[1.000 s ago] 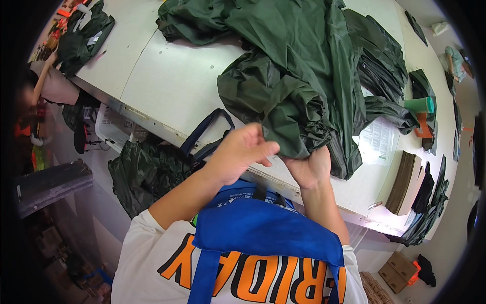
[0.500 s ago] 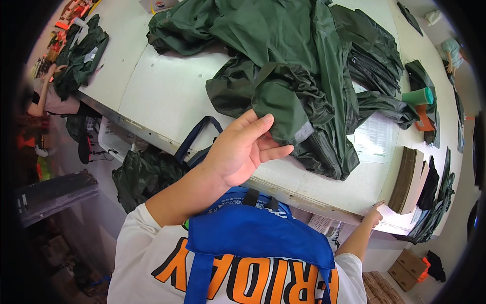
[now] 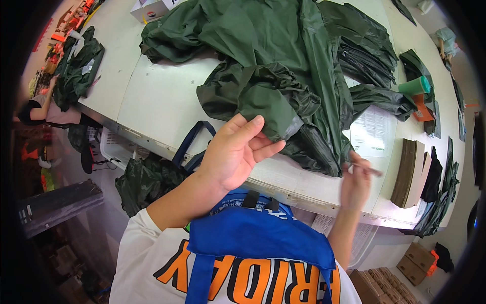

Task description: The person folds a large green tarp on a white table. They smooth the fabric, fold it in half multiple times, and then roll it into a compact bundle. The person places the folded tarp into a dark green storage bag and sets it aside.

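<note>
The left hand (image 3: 223, 158) pinches the near flap of a dark green garment (image 3: 266, 109) between thumb and forefinger, its other fingers loosely curled; the garment lies on the table (image 3: 157, 96), beyond and to the right of that hand. With so light a pinch, the flap could slip and its pale patch (image 3: 292, 127), just right of those fingertips, could fold under. The right hand (image 3: 356, 186) is closed around a thin tool (image 3: 373, 172), too blurred to identify; a careless sweep might snag the cloth. Around them, bunched cloth (image 3: 147, 182) sits left of the left hand, a dark blue strap (image 3: 181, 151) nearer it, loose folds block the space between the hands, and a paper sheet (image 3: 373, 131), then stacked cardboard (image 3: 405, 175), lie beyond and right of the right hand.
</note>
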Motion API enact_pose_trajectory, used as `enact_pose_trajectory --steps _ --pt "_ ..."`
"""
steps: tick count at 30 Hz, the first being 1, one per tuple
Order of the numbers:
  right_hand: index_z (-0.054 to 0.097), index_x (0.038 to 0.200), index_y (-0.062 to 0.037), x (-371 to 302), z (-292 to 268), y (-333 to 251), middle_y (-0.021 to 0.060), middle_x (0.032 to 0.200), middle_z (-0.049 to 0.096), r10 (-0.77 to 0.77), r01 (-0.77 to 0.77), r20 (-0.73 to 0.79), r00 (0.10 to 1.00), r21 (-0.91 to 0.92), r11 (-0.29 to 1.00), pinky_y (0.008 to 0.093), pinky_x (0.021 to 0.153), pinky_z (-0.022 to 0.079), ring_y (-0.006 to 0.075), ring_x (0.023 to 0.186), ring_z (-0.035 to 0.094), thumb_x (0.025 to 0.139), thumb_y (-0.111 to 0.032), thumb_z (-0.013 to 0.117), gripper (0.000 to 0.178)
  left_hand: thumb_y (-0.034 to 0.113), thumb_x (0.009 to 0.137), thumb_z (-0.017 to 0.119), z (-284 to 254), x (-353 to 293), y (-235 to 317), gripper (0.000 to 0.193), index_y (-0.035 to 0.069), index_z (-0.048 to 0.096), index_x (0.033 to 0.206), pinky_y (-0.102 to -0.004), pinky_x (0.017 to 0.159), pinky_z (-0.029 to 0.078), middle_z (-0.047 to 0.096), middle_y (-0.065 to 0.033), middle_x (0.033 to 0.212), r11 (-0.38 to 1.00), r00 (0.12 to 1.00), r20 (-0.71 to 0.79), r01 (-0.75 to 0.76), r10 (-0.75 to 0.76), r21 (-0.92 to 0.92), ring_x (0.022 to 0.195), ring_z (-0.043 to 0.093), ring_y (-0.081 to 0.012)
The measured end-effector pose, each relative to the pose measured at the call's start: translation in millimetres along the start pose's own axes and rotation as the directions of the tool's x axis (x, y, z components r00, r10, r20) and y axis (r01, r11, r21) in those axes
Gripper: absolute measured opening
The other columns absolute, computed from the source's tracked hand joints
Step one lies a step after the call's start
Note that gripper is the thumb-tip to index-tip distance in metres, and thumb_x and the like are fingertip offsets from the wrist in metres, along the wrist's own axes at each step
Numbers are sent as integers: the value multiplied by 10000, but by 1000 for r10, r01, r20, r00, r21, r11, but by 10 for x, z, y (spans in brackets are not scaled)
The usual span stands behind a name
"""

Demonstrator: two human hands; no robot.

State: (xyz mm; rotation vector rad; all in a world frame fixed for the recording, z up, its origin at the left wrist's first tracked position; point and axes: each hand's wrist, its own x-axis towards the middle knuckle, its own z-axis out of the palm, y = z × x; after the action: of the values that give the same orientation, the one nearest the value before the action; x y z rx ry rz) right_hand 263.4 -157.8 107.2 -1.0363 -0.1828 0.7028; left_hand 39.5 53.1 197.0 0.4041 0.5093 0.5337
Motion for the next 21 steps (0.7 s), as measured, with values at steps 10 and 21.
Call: enact_pose_trajectory --steps 10,21 --pt "561 1007 52 -230 1446 -49 152 980 524 97 -114 504 858 2 993 274 622 517 195 716 626 833 117 498 197 173 988 492 -176 -148 73 223 50 544 1167 -398 938 529 641 -102 1124 998 998 -6 -60 60 -28 1020 642 -211" --pt "687 916 -36 -299 2035 268 78 946 562 -338 721 644 687 -545 428 236 621 459 133 732 541 702 6 778 237 200 974 530 -230 -246 124 227 44 566 1135 -366 920 521 634 -111 1134 996 998 -2 -65 65 61 1031 635 -199"
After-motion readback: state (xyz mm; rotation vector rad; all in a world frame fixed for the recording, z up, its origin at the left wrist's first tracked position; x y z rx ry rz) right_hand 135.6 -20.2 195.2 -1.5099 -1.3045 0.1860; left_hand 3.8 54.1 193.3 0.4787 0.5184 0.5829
